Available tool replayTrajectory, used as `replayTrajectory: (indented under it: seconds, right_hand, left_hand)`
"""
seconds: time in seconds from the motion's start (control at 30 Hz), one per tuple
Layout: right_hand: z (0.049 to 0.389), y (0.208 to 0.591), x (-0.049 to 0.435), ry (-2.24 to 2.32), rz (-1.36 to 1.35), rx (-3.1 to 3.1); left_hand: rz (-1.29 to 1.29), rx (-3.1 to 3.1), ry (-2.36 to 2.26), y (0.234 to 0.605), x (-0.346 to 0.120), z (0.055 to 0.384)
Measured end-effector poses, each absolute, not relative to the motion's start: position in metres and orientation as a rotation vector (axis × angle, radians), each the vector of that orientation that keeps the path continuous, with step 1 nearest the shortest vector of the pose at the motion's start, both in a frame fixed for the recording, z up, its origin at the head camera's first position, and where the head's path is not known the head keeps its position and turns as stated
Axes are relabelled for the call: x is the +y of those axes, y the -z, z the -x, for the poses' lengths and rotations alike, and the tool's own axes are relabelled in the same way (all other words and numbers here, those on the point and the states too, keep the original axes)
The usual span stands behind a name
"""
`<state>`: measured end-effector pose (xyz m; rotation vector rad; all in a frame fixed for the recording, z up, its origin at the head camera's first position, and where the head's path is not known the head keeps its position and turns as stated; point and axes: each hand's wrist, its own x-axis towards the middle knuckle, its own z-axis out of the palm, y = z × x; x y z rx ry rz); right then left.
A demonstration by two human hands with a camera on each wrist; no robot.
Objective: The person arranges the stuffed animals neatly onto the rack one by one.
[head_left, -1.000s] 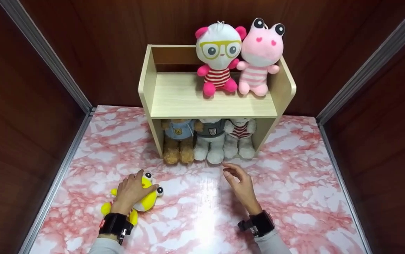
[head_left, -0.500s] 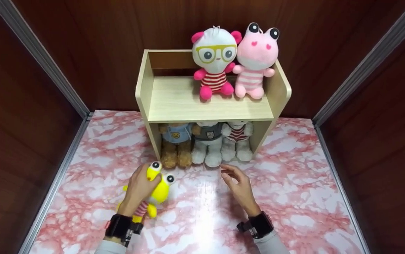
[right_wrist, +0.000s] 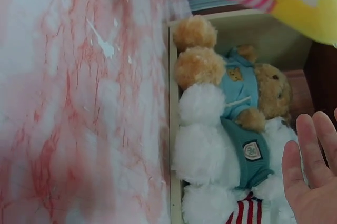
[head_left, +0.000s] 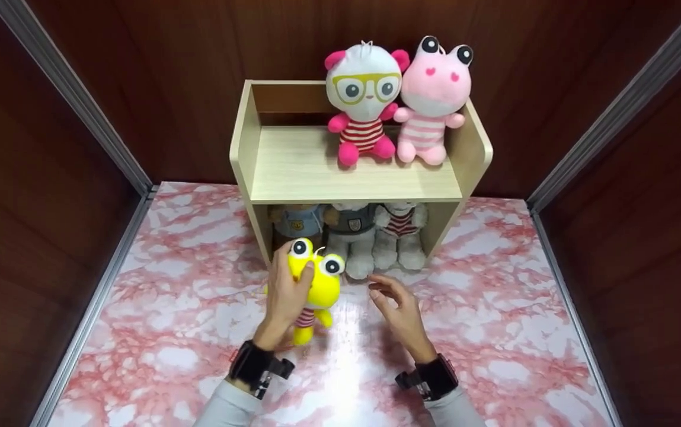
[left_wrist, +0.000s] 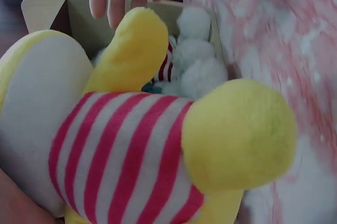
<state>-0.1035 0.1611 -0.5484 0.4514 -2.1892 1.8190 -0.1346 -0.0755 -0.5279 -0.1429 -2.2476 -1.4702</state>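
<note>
My left hand (head_left: 287,293) grips a yellow plush frog (head_left: 323,289) by its head, thumb across the front, above the floor before the shelf. The frog has big black-and-white eyes and a striped body (left_wrist: 124,155), which fills the left wrist view. To the right, my right hand (head_left: 400,314) hovers with relaxed, slightly bent fingers and holds nothing. Its fingers (right_wrist: 314,150) show at the edge of the right wrist view, near the plush bears in the lower compartment.
On the upper board of the wooden shelf (head_left: 299,178) sit a pink-and-white plush panda (head_left: 365,101) and a pink plush frog (head_left: 433,101). Below stand a brown bear (right_wrist: 274,87), a white bear in a grey-green top (head_left: 355,237) and a white bear in red stripes (head_left: 400,237). Dark walls enclose the marbled floor.
The left hand has lifted the yellow plush frog off the floor and carried it right and forward, toward the shelf, turning it more upright. My right hand has stayed nearly still.
</note>
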Motion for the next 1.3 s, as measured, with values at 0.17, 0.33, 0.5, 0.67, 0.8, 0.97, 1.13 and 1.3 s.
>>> replayTrajectory:
  seconds: [0.17, 0.33, 0.5, 0.67, 0.8, 0.97, 1.13, 1.3]
  right_hand:
    - [0.100, 0.545, 0.156, -1.811, -0.507, -2.225]
    - [0.099, 0.542, 0.152, -1.813, -0.600, -2.219]
    - [0.098, 0.541, 0.149, -1.819, -0.609, -2.244]
    - [0.096, 0.543, 0.147, -1.823, -0.592, -2.312]
    - [0.094, 0.544, 0.144, -1.774, -0.531, -2.354]
    - [0.094, 0.542, 0.138, -1.733, -0.401, -2.360]
    - [0.095, 0.542, 0.136, -1.747, -0.319, -2.353]
    - [0.094, 0.543, 0.135, -1.735, -0.354, -2.347]
  left_hand:
    - [0.106, -2.182, 1.520, 0.527, -0.057, 0.137]
    - [0.121, -2.129, 1.666, 0.525, -0.045, 0.139]
    - [0.097, -2.089, 1.742, 0.526, -0.038, 0.140]
    - [0.026, -2.036, 1.814, 0.525, -0.031, 0.139]
    - [-0.016, -1.981, 1.876, 0.523, -0.022, 0.139]
    - [-0.064, -1.911, 1.940, 0.516, -0.013, 0.139]
    - [-0.096, -1.846, 1.979, 0.511, -0.008, 0.141]
    - [-0.112, -1.827, 1.996, 0.506, -0.007, 0.140]
